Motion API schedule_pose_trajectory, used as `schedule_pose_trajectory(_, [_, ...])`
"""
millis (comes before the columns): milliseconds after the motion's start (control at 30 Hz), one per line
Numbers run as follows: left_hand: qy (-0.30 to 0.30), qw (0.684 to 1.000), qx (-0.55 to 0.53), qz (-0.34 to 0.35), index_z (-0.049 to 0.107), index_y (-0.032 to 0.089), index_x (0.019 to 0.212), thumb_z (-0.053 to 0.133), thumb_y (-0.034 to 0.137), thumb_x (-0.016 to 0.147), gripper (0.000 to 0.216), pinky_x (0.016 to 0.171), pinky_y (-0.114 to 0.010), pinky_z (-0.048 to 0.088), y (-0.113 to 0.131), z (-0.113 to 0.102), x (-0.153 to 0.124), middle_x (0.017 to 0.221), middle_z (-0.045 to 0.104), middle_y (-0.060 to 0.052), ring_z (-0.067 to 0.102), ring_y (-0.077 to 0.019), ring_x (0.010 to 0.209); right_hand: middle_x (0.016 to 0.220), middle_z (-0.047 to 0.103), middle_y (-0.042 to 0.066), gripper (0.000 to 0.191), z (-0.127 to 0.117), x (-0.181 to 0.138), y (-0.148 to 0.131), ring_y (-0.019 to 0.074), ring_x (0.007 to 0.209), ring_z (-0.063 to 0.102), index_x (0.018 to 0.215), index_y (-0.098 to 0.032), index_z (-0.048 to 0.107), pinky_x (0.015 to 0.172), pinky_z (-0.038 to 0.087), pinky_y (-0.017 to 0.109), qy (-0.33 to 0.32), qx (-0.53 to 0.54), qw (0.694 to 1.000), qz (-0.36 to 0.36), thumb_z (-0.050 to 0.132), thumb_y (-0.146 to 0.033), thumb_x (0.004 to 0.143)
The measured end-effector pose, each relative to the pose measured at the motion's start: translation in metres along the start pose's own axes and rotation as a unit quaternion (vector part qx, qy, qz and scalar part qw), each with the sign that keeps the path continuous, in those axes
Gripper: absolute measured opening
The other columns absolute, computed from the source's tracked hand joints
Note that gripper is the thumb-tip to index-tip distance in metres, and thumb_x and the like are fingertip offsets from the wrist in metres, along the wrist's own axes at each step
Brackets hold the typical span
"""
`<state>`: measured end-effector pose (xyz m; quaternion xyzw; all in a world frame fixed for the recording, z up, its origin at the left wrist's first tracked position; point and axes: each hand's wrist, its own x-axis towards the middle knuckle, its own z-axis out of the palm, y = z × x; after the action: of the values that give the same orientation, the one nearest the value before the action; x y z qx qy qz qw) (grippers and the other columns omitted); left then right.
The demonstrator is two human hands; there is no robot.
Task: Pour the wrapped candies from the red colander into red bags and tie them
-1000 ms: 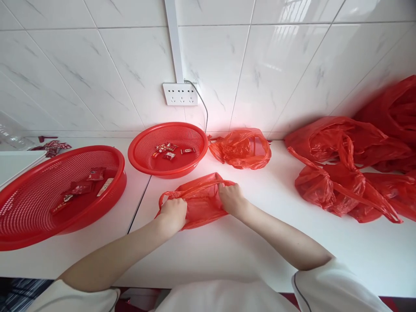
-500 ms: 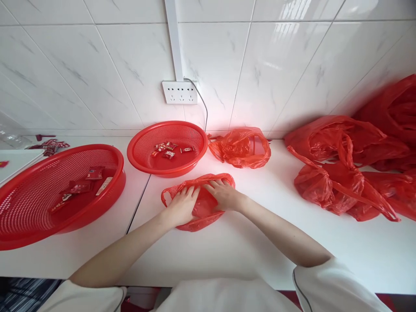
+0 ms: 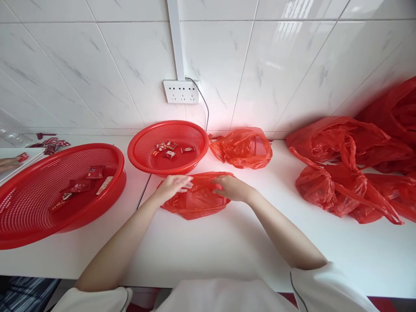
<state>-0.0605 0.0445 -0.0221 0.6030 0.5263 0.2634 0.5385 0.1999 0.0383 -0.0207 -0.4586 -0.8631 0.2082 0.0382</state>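
Note:
A thin red plastic bag (image 3: 195, 203) lies on the white table in front of me, its mouth spread and its front part flattened toward me. My left hand (image 3: 173, 189) is over the bag's left edge, palm turned inward and fingers stretched out, slightly bent. Over the right edge, my right hand (image 3: 232, 188) points left with its thumb apart from the fingers; some of its fingertips are hard to make out against the red plastic. Neither hand visibly grips anything.
Behind the bag a red plastic basket (image 3: 136, 161) holds several small wrapped packets; a larger one (image 3: 121, 184) stands left. Another crumpled red bag (image 3: 250, 149) lies by the wall, and filled red bags (image 3: 344, 186) crowd the right. Another person's hand (image 3: 9, 163) is at far left.
Both hands have come up out of the bag's mouth and moved apart to its edges. The bag looks flatter and wider. Another person's hand has appeared at far left.

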Motion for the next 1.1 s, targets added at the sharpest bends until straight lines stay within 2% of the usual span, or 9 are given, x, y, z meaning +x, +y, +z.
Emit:
schedule_pose_trajectory(100, [0.014, 0.970, -0.228, -0.089, 0.067, 0.008, 0.108, 0.038, 0.073, 0.080, 0.076, 0.082, -0.036, 0.055, 0.003, -0.002, 0.004, 0.098, 0.071, -0.019, 0.068, -0.0275, 0.095, 0.099, 0.069, 0.006, 0.027, -0.012, -0.003, -0.008, 0.0180, 0.089, 0.064, 0.104, -0.020, 0.067, 0.069, 0.046, 0.026, 0.026, 0.006, 1.000, 0.013, 0.043, -0.029, 0.094])
schedule_pose_trajectory(167, [0.051, 0.935, -0.325, -0.134, 0.067, 0.007, 0.102, 0.039, 0.072, 0.081, 0.074, 0.075, -0.030, 0.057, 0.003, -0.004, 0.008, 0.094, 0.071, -0.019, 0.069, -0.0253, 0.091, 0.100, 0.070, 0.006, 0.029, -0.019, -0.007, -0.013, 0.0175, 0.086, 0.064, 0.105, -0.021, 0.067, 0.067, 0.046, 0.025, 0.034, 0.020, 0.999, 0.021, 0.042, -0.031, 0.095])
schedule_pose_trajectory(233, [0.082, 0.904, -0.392, -0.152, 0.065, 0.006, 0.097, 0.047, 0.060, 0.084, 0.059, 0.070, -0.024, 0.058, 0.000, -0.005, 0.011, 0.094, 0.071, -0.019, 0.070, -0.0235, 0.091, 0.105, 0.070, 0.005, 0.030, -0.027, -0.010, -0.017, 0.0174, 0.087, 0.065, 0.111, -0.023, 0.065, 0.068, 0.046, 0.025, 0.045, 0.038, 0.998, 0.028, 0.043, -0.034, 0.095])
schedule_pose_trajectory(333, [0.088, 0.883, -0.449, -0.107, 0.062, 0.005, 0.101, 0.052, 0.029, 0.085, 0.030, 0.075, -0.020, 0.057, -0.006, -0.003, 0.014, 0.104, 0.069, -0.018, 0.068, -0.0227, 0.101, 0.108, 0.069, 0.006, 0.030, -0.042, -0.015, -0.023, 0.0181, 0.091, 0.065, 0.116, -0.023, 0.063, 0.068, 0.047, 0.025, 0.061, 0.059, 0.996, 0.034, 0.046, -0.035, 0.094])
schedule_pose_trajectory(400, [0.092, 0.881, -0.458, -0.075, 0.062, 0.007, 0.102, 0.054, 0.018, 0.081, 0.025, 0.080, -0.022, 0.057, -0.009, -0.001, 0.014, 0.108, 0.069, -0.016, 0.067, -0.0235, 0.104, 0.108, 0.070, 0.005, 0.029, -0.053, -0.018, -0.028, 0.0184, 0.093, 0.065, 0.116, -0.024, 0.063, 0.069, 0.047, 0.025, 0.077, 0.074, 0.994, 0.032, 0.047, -0.034, 0.094])
schedule_pose_trajectory(600, [0.127, 0.901, -0.415, -0.009, 0.062, 0.013, 0.083, 0.061, 0.016, 0.075, 0.008, 0.092, -0.036, 0.054, -0.012, 0.008, 0.007, 0.101, 0.069, -0.008, 0.066, -0.0206, 0.098, 0.106, 0.070, 0.003, 0.027, -0.070, -0.018, -0.039, 0.0173, 0.093, 0.066, 0.115, -0.025, 0.062, 0.073, 0.049, 0.027, 0.136, 0.122, 0.983, -0.012, 0.047, -0.029, 0.094])
schedule_pose_trajectory(833, [0.149, 0.913, -0.380, 0.002, 0.061, 0.012, 0.071, 0.068, 0.017, 0.069, 0.009, 0.085, -0.041, 0.056, -0.026, 0.015, -0.004, 0.083, 0.067, -0.003, 0.064, -0.0200, 0.089, 0.102, 0.071, 0.003, 0.023, -0.060, 0.000, -0.030, 0.0166, 0.090, 0.066, 0.110, -0.024, 0.064, 0.075, 0.048, 0.025, 0.128, 0.113, 0.985, -0.003, 0.047, -0.027, 0.095])
schedule_pose_trajectory(967, [0.117, 0.916, -0.383, 0.004, 0.063, 0.013, 0.075, 0.068, 0.020, 0.071, 0.009, 0.085, -0.043, 0.056, -0.030, 0.020, -0.005, 0.084, 0.067, -0.004, 0.064, -0.0220, 0.092, 0.102, 0.070, 0.006, 0.025, -0.051, 0.012, -0.022, 0.0182, 0.092, 0.065, 0.112, -0.023, 0.063, 0.076, 0.046, 0.026, 0.152, 0.040, 0.987, 0.042, 0.043, -0.027, 0.096])
schedule_pose_trajectory(1100, [0.100, 0.922, -0.375, 0.002, 0.063, 0.013, 0.073, 0.067, 0.022, 0.071, 0.010, 0.087, -0.046, 0.055, -0.025, 0.024, -0.007, 0.084, 0.068, -0.005, 0.064, -0.0265, 0.099, 0.106, 0.068, 0.007, 0.026, -0.039, 0.025, -0.015, 0.0178, 0.096, 0.064, 0.113, -0.022, 0.060, 0.079, 0.044, 0.026, 0.162, -0.011, 0.986, 0.046, 0.040, -0.026, 0.098])
